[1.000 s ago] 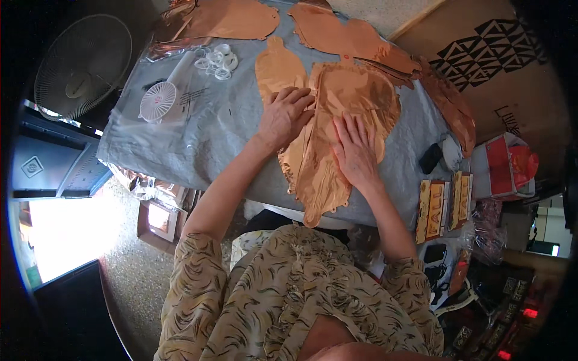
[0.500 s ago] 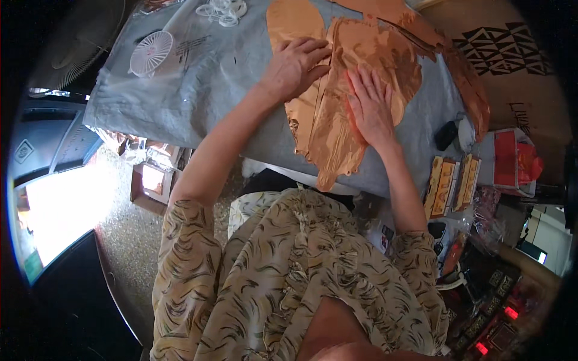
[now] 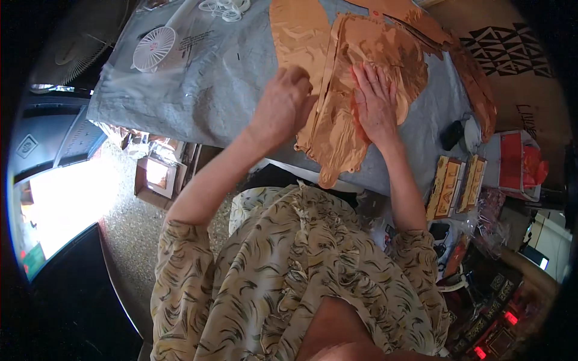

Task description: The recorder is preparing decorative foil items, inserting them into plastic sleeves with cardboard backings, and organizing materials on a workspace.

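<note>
A wrinkled, flattened copper-orange foil piece (image 3: 337, 129), which looks like a deflated foil balloon, lies at the near edge of the table with a narrow tab toward me. My right hand (image 3: 377, 102) rests flat on it, fingers stretched forward. Something thin and red (image 3: 357, 117) shows along the edge of that palm; its kind is unclear. Left of the long fold, my left hand (image 3: 283, 108) hovers over the foil's left side and the table cover. Its fingers look bent but are smeared by motion, so whether they hold anything is not visible.
A grey plastic cover (image 3: 205, 84) lies over the table. On it are a small white fan (image 3: 155, 49), a white cord (image 3: 226, 8) and more orange foil (image 3: 472, 90). Yellow-and-white boxes (image 3: 445, 188) and a red-and-white box (image 3: 510, 159) sit right; a cardboard carton (image 3: 512, 99) stands behind.
My left hand has come off the foil's fold and moved toward me and slightly left, its fingers curling. My right hand stays flat on the foil. The whole view has shifted a little.
</note>
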{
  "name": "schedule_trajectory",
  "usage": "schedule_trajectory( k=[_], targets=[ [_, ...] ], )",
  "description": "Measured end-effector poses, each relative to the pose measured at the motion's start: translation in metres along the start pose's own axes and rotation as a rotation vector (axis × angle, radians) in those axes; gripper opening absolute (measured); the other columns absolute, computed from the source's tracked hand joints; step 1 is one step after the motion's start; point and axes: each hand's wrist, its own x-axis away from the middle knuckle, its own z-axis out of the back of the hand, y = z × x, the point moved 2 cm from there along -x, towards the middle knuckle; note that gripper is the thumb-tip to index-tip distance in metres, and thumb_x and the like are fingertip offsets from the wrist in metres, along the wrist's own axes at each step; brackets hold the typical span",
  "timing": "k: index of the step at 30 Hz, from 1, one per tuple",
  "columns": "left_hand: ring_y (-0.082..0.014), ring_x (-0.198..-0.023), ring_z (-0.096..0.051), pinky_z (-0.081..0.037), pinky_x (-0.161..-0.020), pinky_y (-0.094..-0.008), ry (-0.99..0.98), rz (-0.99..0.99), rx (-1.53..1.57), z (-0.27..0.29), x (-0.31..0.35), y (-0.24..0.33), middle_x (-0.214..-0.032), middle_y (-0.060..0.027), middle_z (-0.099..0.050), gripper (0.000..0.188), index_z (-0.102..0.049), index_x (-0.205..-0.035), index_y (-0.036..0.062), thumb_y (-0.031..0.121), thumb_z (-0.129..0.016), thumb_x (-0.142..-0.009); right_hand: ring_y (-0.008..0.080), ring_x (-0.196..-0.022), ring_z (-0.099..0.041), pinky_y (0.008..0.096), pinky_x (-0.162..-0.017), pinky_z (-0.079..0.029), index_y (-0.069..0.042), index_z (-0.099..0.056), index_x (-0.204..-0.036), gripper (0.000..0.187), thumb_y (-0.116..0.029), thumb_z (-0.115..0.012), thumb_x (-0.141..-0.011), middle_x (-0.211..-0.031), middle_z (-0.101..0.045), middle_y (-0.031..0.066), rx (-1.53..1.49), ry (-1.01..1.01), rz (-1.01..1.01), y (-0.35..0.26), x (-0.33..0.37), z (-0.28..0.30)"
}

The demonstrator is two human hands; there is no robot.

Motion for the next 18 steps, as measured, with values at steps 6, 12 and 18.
schedule_trajectory(
  k=[6,12,18],
  targets=[
    [-0.0381,-0.104,-0.057,-0.048,-0.092,-0.0450,0.018,0.142,0.033,-0.004,0.024,0.049,-0.111,-0.0201,-0.058,0.030,-0.061,-0.105,-0.0059,0.011,-0.074,-0.084,0.0384,-0.155,-0.028,0.0639,-0.123,-0.016,-0.022,-0.037,-0.162,0.052,-0.029,-0.041,-0.111,-0.168,-0.034,0.0079,0.034,0.035,-0.017,-0.008,-0.001,0.006],
    [-0.0425,-0.100,-0.058,-0.050,-0.087,-0.0468,0.028,0.164,0.046,-0.014,0.020,0.064,-0.109,-0.0247,-0.057,0.038,-0.055,-0.108,-0.0054,0.019,-0.077,-0.088,0.0379,-0.155,-0.028,0.0645,-0.123,-0.016,-0.020,-0.039,-0.161,0.052,-0.026,-0.043,-0.109,-0.168,-0.034,0.0078,0.054,0.031,-0.029,-0.007,0.004,-0.001],
    [-0.0442,-0.076,-0.070,-0.055,-0.066,-0.0510,-0.036,0.489,0.530,-0.015,0.009,0.047,-0.088,-0.0233,-0.069,0.037,-0.051,-0.115,0.0008,0.025,-0.073,-0.097,0.0374,-0.156,-0.026,0.0637,-0.124,-0.015,-0.021,-0.037,-0.161,0.052,-0.028,-0.042,-0.110,-0.169,-0.032,0.0070,0.055,-0.011,-0.052,-0.006,0.001,0.002]
  ],
)
